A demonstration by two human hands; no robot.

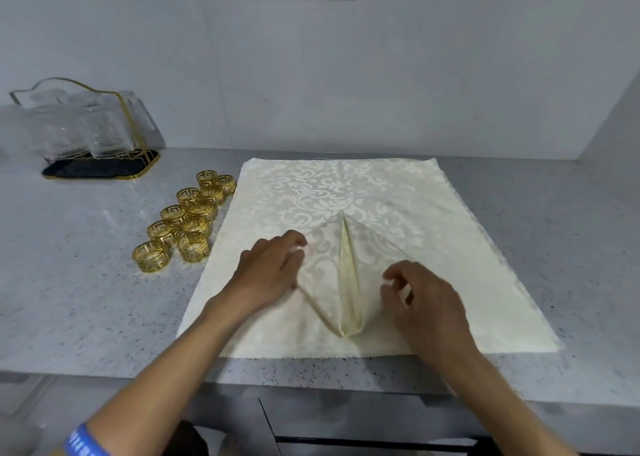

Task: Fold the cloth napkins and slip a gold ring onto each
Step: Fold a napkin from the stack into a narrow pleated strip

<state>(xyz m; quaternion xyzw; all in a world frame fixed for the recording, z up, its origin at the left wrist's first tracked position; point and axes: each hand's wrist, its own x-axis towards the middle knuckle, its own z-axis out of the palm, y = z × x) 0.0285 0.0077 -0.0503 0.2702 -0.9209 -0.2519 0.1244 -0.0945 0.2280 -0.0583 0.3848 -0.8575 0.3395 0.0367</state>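
Fingertips of the left hand (268,268) are pressed flat on the folded napkin (332,275), apparently to pin its left flap. The right flap's edge is seemingly pinched by the right hand (420,299), fingers curled. Both rest on spread cloth (398,192). Gold rings (187,220) are clustered just left, unused, on the counter (86,282).

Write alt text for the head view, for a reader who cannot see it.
Two hands, left hand and right hand, fold a cream napkin into a kite shape atop a flat patterned napkin on a speckled counter. Gold rings cluster at left.
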